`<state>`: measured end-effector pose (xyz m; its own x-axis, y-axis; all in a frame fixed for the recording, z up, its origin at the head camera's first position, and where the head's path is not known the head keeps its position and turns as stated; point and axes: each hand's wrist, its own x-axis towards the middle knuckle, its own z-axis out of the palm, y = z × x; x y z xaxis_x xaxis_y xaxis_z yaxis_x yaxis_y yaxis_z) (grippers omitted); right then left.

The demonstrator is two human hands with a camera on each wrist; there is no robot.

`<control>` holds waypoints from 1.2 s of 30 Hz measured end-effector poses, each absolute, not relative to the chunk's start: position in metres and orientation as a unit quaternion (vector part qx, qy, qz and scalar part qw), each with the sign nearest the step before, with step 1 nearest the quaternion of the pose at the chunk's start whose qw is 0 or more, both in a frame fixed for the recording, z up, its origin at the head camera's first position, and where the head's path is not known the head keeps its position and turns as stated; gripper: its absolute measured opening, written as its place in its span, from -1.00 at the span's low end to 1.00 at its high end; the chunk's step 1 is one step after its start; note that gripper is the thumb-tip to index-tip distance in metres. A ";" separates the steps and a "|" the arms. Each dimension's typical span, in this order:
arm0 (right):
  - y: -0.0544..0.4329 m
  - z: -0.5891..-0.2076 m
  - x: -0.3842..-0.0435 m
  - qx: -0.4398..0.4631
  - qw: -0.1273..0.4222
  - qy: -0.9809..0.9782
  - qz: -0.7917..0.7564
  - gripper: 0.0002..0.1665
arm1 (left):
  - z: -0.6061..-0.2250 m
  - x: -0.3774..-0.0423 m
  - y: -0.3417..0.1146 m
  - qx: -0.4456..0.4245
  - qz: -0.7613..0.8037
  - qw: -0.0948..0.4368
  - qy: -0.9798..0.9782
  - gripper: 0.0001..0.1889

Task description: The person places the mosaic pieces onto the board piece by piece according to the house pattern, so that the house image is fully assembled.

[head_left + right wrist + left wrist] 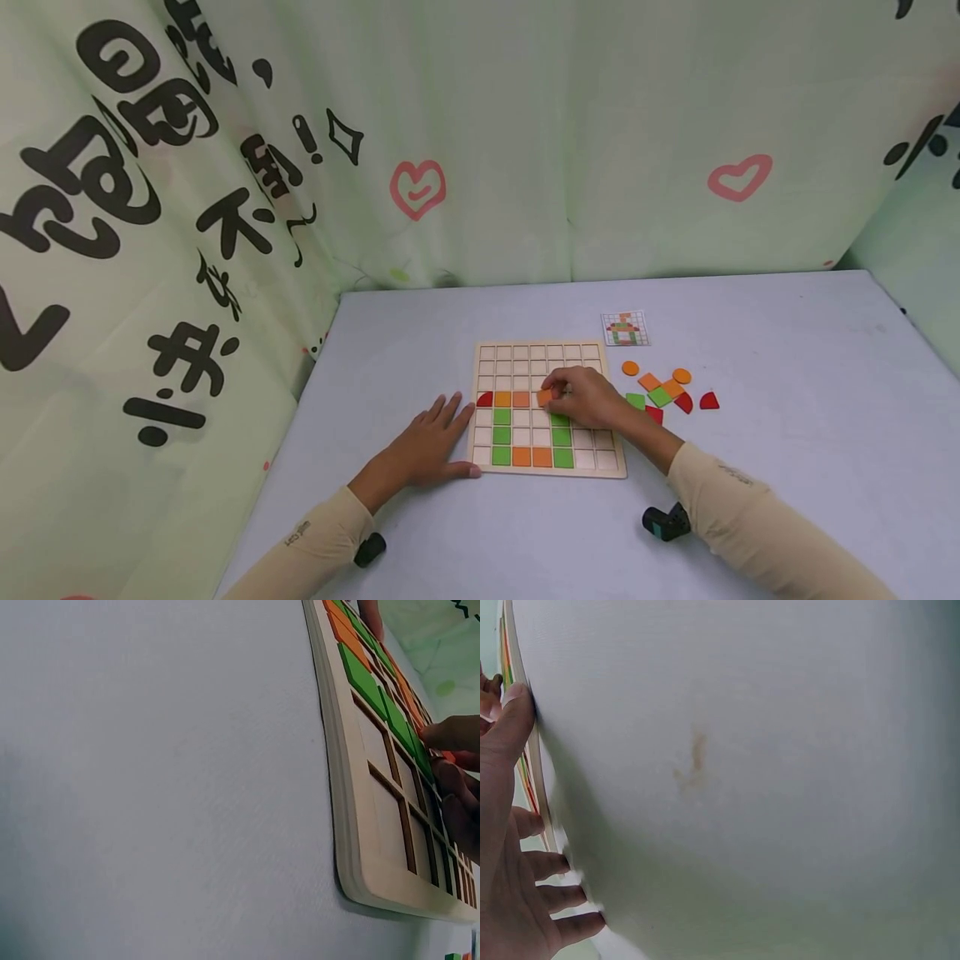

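- At far left the curtain carries dark lettering, some cut off by the picture's edge.
- The left sleeve runs out of view at the bottom; a black device shows only partly beside the cuff.
- The left hand lies with fingers spread and fairly straight, fingertips at the board's left edge, thumb near its lower-left corner; it has hold of no piece. Its wrist view sees the board nearly edge-on, so pieces there are only thin coloured strips.
- The gridded wooden board lies flat on the table. In its cells sit a red piece, orange squares and green squares — the green in two columns, joined by orange along the nearest row.
- An orange square is over the board's middle row, pinched between the right thumb and fingers.
- The right hand reaches in from the right, fingers bent and nearly closed; it covers several cells, whose contents cannot be told.
- Right of the board lie loose pieces — orange, green and red, some partly behind the wrist.
- Above them, a pattern card is too small to read exactly.
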<state>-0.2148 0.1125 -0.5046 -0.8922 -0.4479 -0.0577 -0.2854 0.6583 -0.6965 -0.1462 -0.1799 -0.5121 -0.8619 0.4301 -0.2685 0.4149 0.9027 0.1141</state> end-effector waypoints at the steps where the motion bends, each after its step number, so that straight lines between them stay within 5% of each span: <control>1: 0.112 -0.505 -0.215 -0.202 0.110 0.904 -0.359 -0.76 | -0.512 -0.146 -0.180 0.219 0.026 0.145 0.965 0.07; 36: 0.101 -0.502 -0.215 -0.192 0.103 0.924 -0.313 -0.70 | -0.509 -0.147 -0.178 0.219 0.026 0.152 0.964 0.08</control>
<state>-0.2147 0.1014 -0.5019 -0.9047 -0.4202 -0.0697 -0.2911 0.7294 -0.6191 -0.1469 -0.1782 -0.5095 -0.8581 0.4300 -0.2807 0.4144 0.9027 0.1160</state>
